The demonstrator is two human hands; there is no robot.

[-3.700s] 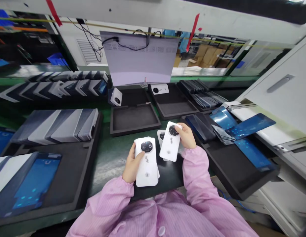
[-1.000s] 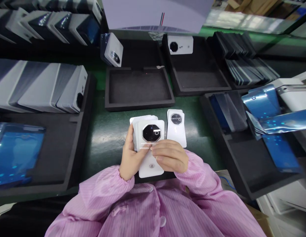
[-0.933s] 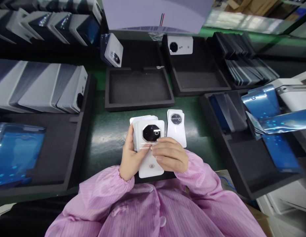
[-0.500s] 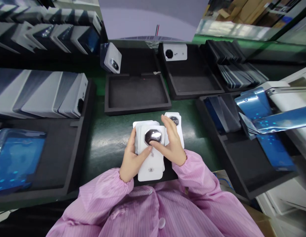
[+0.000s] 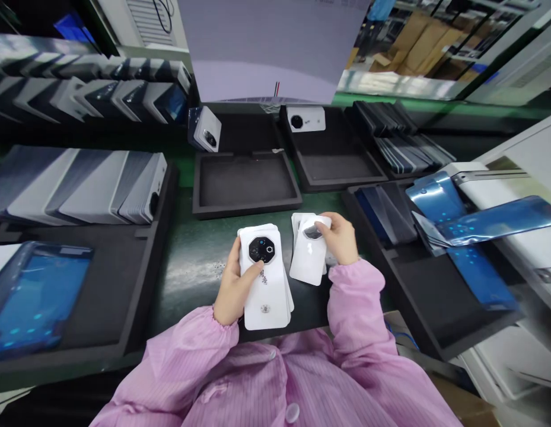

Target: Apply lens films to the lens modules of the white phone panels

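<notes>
My left hand (image 5: 235, 287) is closed round the left side of a stack of white phone-back sheets (image 5: 268, 290), its thumb on the printed black camera patch. The stack is slightly fanned at its right edge. To the right, my right hand (image 5: 341, 237) pinches the top corner of one white phone-back sheet (image 5: 308, 261), partly covering its dark camera patch. That sheet lies over or just above a smaller pile of like sheets (image 5: 296, 224), of which only edges show. Whether it touches the pile I cannot tell.
Black trays (image 5: 247, 209) stand across the green table (image 5: 181, 261). Long rows of grey and white sheets (image 5: 88, 184) fill trays at left. Blue film-covered panels (image 5: 480, 276) lie at right, and one blue panel (image 5: 44, 296) lies at left. A large pale board (image 5: 266, 53) rises behind.
My right hand has left the stack in my left hand and moved right with a sheet, over the smaller pile. The left hand keeps its hold. The camera view has tilted up slightly.
</notes>
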